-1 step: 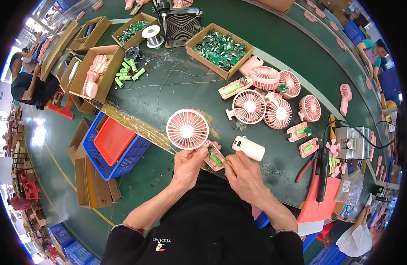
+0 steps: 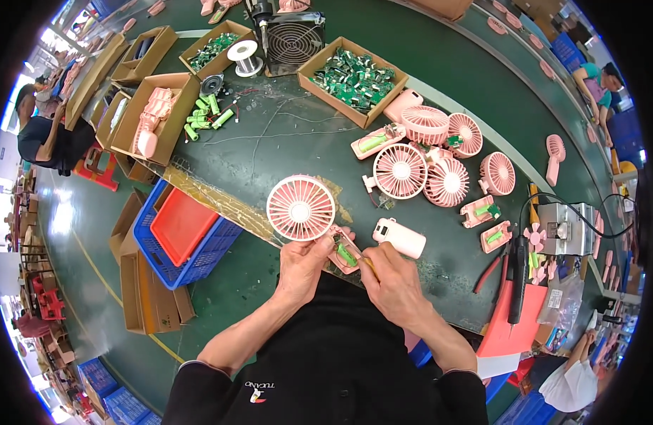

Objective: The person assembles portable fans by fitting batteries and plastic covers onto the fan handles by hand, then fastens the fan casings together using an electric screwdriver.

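My left hand [image 2: 301,268] is closed on a pink handheld fan [image 2: 300,207], gripping it below its round grille. The fan's handle is opened up, and a green battery cell [image 2: 346,256] shows inside the lower shell. My right hand [image 2: 393,282] is closed around a slim tool [image 2: 369,265] with a yellow handle. Its thin metal end reaches into the opened handle next to the cell; fingers hide the exact kind of tool. Just beyond my right hand lies a loose pink handle cover [image 2: 399,238] on the dark green worktable [image 2: 270,152].
Several pink fan heads [image 2: 401,171] are clustered to the right. Cardboard boxes hold green circuit boards [image 2: 354,78] and pink shells [image 2: 156,113]. Loose battery cells [image 2: 209,113] lie left. Right stand a soldering iron [image 2: 516,283] and red-handled pliers [image 2: 488,275]. A blue crate [image 2: 192,258] is beside the table.
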{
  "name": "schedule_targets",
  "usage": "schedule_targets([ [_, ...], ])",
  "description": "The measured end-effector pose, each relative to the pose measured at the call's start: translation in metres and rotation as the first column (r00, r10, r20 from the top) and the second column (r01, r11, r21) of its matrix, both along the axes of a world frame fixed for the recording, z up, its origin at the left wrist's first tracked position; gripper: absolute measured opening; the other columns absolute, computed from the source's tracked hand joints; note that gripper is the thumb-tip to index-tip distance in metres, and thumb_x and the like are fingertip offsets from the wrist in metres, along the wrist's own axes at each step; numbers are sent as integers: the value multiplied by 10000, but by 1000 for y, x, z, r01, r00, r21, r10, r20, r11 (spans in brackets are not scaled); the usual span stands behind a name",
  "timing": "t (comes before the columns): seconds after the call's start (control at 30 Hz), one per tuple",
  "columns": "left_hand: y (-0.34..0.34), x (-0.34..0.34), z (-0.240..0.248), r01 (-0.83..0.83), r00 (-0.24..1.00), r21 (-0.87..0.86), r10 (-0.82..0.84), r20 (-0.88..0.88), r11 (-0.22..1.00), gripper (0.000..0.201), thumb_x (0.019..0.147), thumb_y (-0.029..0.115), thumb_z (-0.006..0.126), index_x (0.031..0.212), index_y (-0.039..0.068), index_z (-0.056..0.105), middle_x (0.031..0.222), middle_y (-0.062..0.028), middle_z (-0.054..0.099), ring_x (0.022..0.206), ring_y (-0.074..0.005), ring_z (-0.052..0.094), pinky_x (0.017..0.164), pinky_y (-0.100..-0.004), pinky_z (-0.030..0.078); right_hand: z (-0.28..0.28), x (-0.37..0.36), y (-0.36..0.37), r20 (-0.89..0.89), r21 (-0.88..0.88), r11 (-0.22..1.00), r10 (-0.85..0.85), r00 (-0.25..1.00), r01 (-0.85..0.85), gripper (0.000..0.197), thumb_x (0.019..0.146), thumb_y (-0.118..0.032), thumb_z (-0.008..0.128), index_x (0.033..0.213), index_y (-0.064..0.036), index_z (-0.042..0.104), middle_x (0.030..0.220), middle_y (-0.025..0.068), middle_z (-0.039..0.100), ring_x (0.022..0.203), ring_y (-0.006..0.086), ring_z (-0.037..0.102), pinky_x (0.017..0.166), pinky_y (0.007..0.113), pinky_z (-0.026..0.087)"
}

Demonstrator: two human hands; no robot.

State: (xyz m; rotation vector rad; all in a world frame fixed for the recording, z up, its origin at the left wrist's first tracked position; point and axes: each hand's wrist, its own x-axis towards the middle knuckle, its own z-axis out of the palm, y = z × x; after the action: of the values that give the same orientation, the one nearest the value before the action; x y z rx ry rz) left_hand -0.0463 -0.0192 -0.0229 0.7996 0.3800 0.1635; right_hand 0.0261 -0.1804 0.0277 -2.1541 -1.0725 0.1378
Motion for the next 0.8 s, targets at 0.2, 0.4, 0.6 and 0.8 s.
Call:
schedule_targets([
  [0.2,0,1,6,-6,1000,-36,6,-4,999,308,985,139,561,1199,-82,562,1176,-203,614,1103,-284,616,867,-391,576,-16,-9,4,-3,60,993,-102,995,102,129,823,7,674,911,-5,581,810,134,549,618,332,590,508,408,462],
  [0.4,1,0,2,-2,1000,-42,1,-7,999,300,974,127,581,1205,-64,567,1180,-186,618,1111,-286,615,921,-410,541,-31,-4,0,-176,249,964,-52,983,96,132,820,24,680,904,9,579,764,128,532,593,279,571,487,346,431],
  [0.6,3,0,1,12,1000,-39,-12,-4,999,303,969,125,591,1213,-53,566,1174,-177,625,1111,-287,618,936,-416,529,-25,1,2,-75,200,977,-58,996,72,99,847,10,671,881,22,578,728,107,555,581,210,569,509,308,433],
  [0.8,2,0,1,5,1000,-24,-4,18,1000,318,970,146,595,1212,-57,568,1177,-180,626,1111,-285,619,923,-422,535,-29,-1,0,-678,212,944,-44,734,253,70,916,-28,608,892,20,563,688,43,593,528,80,544,480,249,459],
])
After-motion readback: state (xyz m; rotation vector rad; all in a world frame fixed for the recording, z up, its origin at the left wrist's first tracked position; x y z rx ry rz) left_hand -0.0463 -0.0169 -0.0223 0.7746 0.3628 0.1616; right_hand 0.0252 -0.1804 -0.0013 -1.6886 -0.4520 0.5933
